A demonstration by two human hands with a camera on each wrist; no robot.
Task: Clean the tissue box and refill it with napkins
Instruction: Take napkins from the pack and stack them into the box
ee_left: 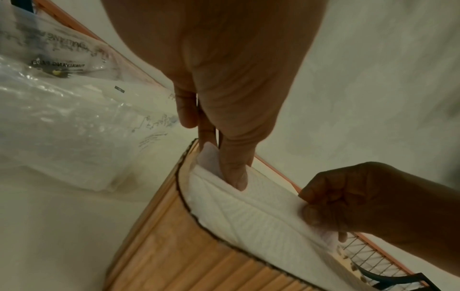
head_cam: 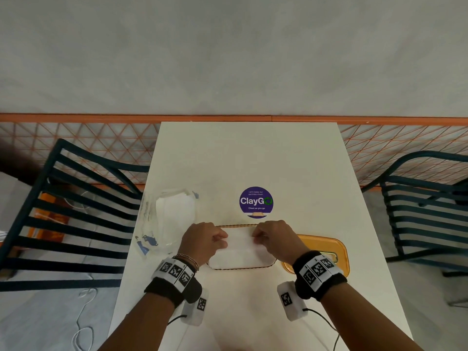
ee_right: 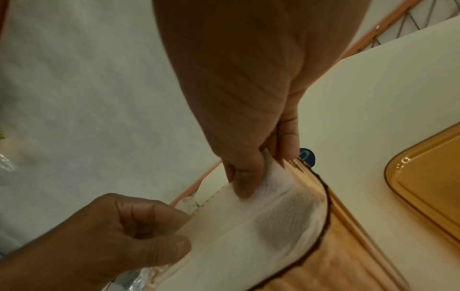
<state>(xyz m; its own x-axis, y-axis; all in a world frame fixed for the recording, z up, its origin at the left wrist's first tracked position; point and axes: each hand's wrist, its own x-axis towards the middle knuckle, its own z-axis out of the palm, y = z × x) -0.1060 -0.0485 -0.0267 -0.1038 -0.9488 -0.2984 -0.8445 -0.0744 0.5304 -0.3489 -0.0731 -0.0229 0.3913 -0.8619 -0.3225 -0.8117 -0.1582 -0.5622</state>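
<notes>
An open-topped slatted wooden tissue box [head_cam: 240, 268] [ee_left: 189, 254] [ee_right: 348, 250] stands on the white table [head_cam: 253, 160], filled with white napkins [head_cam: 240, 254] [ee_left: 251, 214] [ee_right: 248, 242]. My left hand [head_cam: 202, 241] [ee_left: 224, 122] pinches the top napkin at its left end, thumb pressed into the fold. At the right end my right hand [head_cam: 276, 239] [ee_right: 248, 137] pinches the same napkin between thumb and fingers. The napkin's raised edge stretches between both hands above the box.
A clear plastic napkin pack [head_cam: 167, 219] [ee_left: 62, 128] lies left of the box. The box's amber lid [head_cam: 321, 249] [ee_right: 428, 177] rests to the right. A purple round sticker [head_cam: 256, 201] lies behind the box. Dark slatted chairs [head_cam: 76, 211] flank the table.
</notes>
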